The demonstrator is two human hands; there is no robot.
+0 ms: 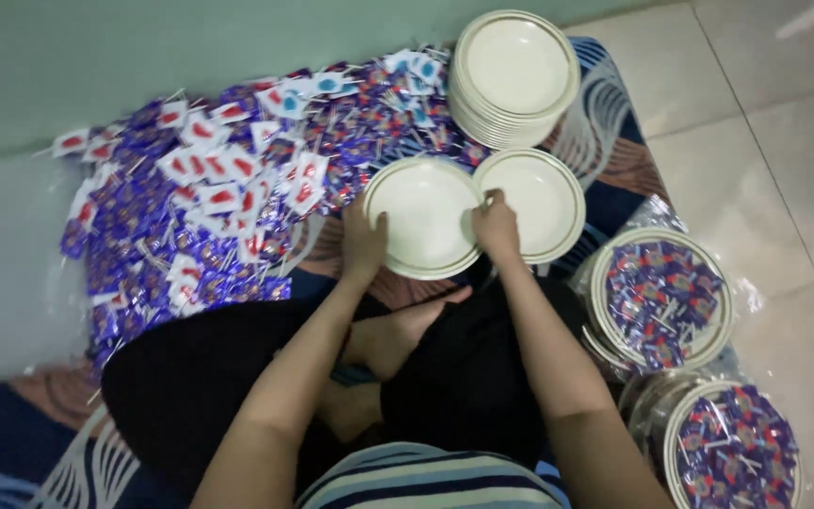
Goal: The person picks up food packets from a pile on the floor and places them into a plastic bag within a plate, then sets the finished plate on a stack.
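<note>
A heap of small wrapped sweets (209, 198) lies left of the left hand's fingers (362, 226), purple-blue wrappers mixed with white ones bearing red patches; right of the right hand's fingers (494, 212), two clear-wrapped plates (659, 297) hold what look like similar purple sweets.

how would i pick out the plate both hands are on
Start at the tall plate stack at the top. Two single empty plates lie just below it, side by side. It is the left plate, with the left hand on its left rim and the right hand on its right.
</note>
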